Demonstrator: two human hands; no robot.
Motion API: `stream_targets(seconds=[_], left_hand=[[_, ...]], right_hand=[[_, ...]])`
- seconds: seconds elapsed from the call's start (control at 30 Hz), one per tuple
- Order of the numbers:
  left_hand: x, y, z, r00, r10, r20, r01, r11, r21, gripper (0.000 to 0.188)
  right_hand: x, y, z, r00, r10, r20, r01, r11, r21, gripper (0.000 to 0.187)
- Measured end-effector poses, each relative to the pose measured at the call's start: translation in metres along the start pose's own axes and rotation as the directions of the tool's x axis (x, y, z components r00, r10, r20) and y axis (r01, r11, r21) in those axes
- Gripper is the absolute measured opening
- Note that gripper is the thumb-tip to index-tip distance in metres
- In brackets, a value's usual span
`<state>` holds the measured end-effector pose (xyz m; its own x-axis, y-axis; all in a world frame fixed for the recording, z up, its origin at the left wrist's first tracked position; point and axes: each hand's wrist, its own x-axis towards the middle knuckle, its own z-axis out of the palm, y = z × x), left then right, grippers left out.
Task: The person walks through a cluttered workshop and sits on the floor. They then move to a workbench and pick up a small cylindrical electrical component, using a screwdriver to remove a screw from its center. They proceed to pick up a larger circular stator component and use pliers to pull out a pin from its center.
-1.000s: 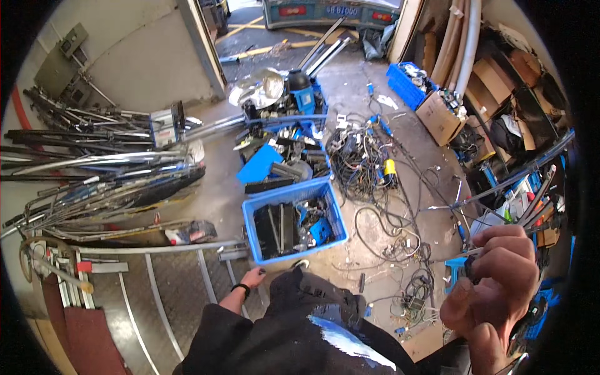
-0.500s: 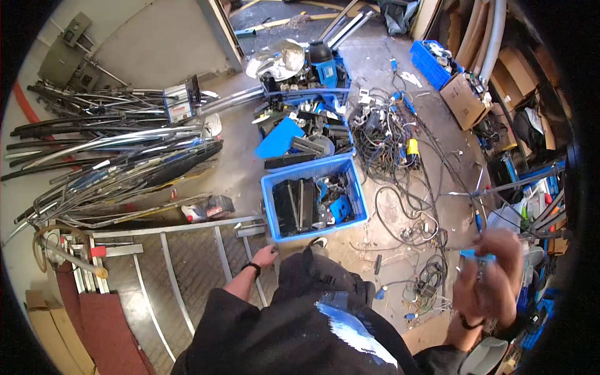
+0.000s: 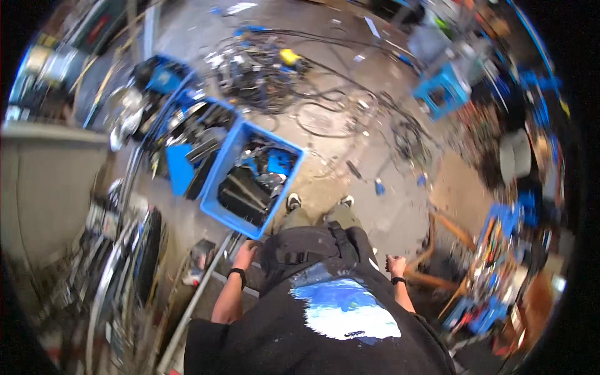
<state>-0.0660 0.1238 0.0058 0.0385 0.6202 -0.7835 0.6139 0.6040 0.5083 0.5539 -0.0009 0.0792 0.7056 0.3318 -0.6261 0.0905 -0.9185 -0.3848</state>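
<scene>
My left hand (image 3: 245, 254) hangs low at my left side, just below the near corner of a blue plastic crate (image 3: 232, 223). Its fingers are smeared by motion, so whether they are closed is unclear. On my right, my right hand (image 3: 395, 265) is closed into a loose fist near the hip, with nothing visible in it. Dark flat panels (image 3: 245, 192) and a small blue part (image 3: 279, 161) lie inside the crate. Both wrists wear dark bands.
Tangled cables (image 3: 259, 72) spread over the floor ahead, with a yellow piece (image 3: 289, 57) among them. A blue stool (image 3: 442, 92) stands at the far right. Tools crowd a bench (image 3: 494, 250) at right. Metal strips (image 3: 115, 281) lie at left, near a long rail (image 3: 199, 300).
My view has swung right, so the crate now appears further left and tilted. My right hand has dropped from its raised position to my side. The left hand stays low.
</scene>
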Motion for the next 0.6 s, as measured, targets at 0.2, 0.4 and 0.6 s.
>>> stream_targets(seconds=[0.2,0.4,0.6], left_hand=[[0.036,0.089,-0.042,0.998,0.061,0.027,-0.067,0.94,0.336,0.045],[0.091,0.174,-0.043,0.976,0.211,0.057,-0.219,0.939,0.266,0.036],[0.078,0.27,0.035,0.968,0.228,0.102,-0.25,0.888,0.386,0.032]], right_hand=[[-0.059,0.111,0.009,0.947,0.291,-0.137,-0.264,0.946,0.186,0.032],[-0.065,0.151,0.016,0.933,0.352,-0.08,-0.328,0.919,0.221,0.034],[-0.016,0.231,0.007,0.952,0.213,-0.221,-0.174,0.967,0.185,0.034]])
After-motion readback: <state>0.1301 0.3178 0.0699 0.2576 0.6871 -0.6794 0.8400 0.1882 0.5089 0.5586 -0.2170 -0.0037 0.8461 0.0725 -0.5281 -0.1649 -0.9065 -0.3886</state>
